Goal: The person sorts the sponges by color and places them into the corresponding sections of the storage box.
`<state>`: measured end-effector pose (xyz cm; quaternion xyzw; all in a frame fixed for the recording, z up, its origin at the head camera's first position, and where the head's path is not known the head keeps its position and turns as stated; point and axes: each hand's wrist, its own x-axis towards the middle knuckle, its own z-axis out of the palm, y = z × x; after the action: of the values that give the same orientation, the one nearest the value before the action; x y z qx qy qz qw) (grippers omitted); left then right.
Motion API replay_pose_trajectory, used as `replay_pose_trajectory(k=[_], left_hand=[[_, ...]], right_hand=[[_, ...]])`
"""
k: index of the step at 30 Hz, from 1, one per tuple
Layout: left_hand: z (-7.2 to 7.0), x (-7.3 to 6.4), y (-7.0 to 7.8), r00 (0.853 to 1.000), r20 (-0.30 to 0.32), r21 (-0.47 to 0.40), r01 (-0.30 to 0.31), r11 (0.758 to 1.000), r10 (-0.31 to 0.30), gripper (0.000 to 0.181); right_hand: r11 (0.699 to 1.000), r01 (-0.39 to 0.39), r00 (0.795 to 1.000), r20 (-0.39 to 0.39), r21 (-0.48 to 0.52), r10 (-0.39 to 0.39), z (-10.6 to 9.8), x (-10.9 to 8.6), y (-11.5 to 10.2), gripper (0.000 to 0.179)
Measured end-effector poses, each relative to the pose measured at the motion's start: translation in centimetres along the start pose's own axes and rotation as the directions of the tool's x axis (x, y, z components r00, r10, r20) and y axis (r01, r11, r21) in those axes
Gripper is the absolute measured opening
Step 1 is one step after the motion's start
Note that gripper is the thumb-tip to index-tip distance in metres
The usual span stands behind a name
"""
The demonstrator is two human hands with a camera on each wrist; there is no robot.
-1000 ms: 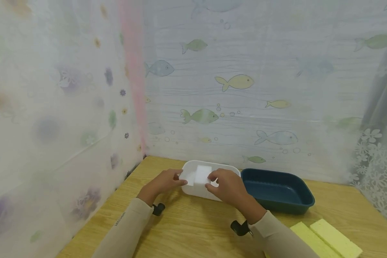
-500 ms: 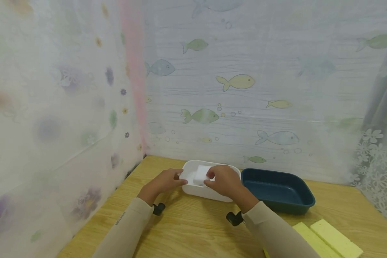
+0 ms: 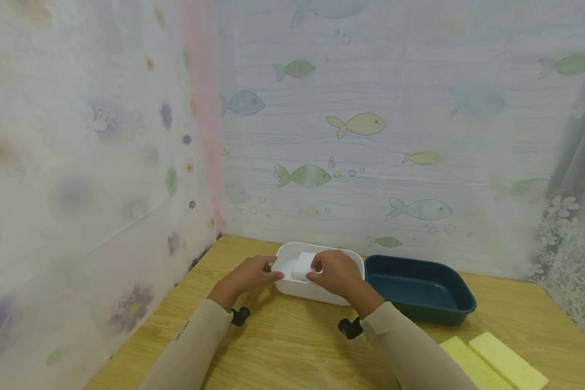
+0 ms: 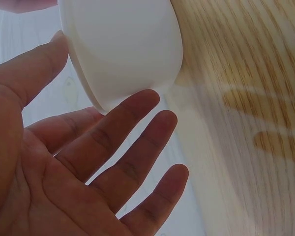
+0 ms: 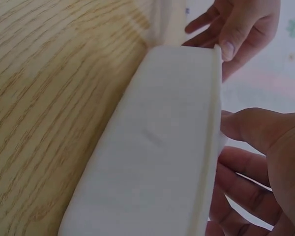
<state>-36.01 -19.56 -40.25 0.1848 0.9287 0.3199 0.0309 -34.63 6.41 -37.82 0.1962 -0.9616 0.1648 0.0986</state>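
Lower in the white tub than a second ago, the white block (image 3: 301,265) has sunk behind the near rim, and the right hand (image 3: 338,273) has gone down with it; the left hand (image 3: 248,275) has barely shifted.

At the far left hangs a pale sheet with blurred flowers (image 3: 102,216), meeting a sheet printed with fish (image 3: 361,162) behind the table (image 3: 283,346). The left hand, below a beige sleeve (image 3: 190,341), rests its thumb and fingers against the left end of the white tub (image 3: 307,291). Its fingers are spread and fairly straight, touching the rim and outer wall rather than clenched.

Just right of that hand, the block is inside the tub, near its middle; whether it touches the floor cannot be told. The right hand reaches over the near rim and pinches the block's right side between thumb and forefinger.

Just beside the tub's right end is a dark blue tub (image 3: 421,313). Farther right and nearer the person, two yellow sponge slabs (image 3: 507,360) lie side by side on the wood, partly hidden by the right sleeve (image 3: 409,346).
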Motion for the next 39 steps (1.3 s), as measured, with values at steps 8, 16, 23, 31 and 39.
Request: replay_pose_trajectory(k=[8, 16, 23, 31, 39], left_hand=[[0.0, 0.1, 0.1, 1.000, 0.007, 0.028, 0.016, 0.999, -0.016, 0.059], [0.0, 0.1, 0.1, 1.000, -0.006, 0.019, 0.027, 0.999, -0.027, 0.067], [0.1, 0.0, 0.1, 1.000, -0.004, 0.007, 0.021, 1.000, -0.021, 0.069], [0.2, 0.0, 0.0, 0.998, -0.013, 0.020, 0.056, 0.998, -0.056, 0.073], [0.2, -0.1, 0.1, 0.999, -0.004, 0.000, 0.037, 0.999, -0.037, 0.073]], right_hand=[[1.000, 0.006, 1.000, 0.022, 0.001, -0.006, 0.2, -0.2, 0.7, 0.030], [0.999, 0.025, 1.000, 0.012, -0.039, -0.025, -0.5, -0.8, 1.0, 0.030], [1.000, 0.024, 0.999, -0.033, 0.011, -0.023, -2.4, -2.5, 1.8, 0.021], [0.996, 0.038, 0.993, -0.114, 0.075, -0.030, -5.1, -5.6, 4.1, 0.018], [0.995, -0.005, 0.983, -0.184, 0.095, 0.023, -7.1, -9.3, 8.0, 0.027]])
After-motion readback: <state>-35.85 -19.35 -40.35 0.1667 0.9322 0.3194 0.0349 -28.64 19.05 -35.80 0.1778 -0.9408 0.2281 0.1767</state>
